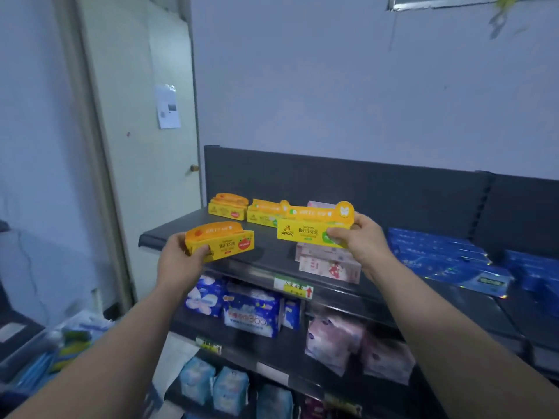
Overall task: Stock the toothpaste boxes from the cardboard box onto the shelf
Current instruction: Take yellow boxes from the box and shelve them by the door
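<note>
Each hand grips a yellow toothpaste box: left hand (178, 261) one (222, 241), right hand (364, 241) another (305, 232). Both hover over the dark top shelf (169, 234) beside a pale door (145, 131).

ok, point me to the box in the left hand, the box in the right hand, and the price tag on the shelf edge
left-hand toothpaste box (230, 243): head view, yellow front face.
right-hand toothpaste box (302, 234): head view, printed front panel.
shelf price tag (293, 287): head view, centre of label.

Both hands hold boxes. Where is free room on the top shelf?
Bare shelf lies at the front left, before the stocked yellow boxes. Crowded: pink boxes in the middle, blue packs on the right.
</note>
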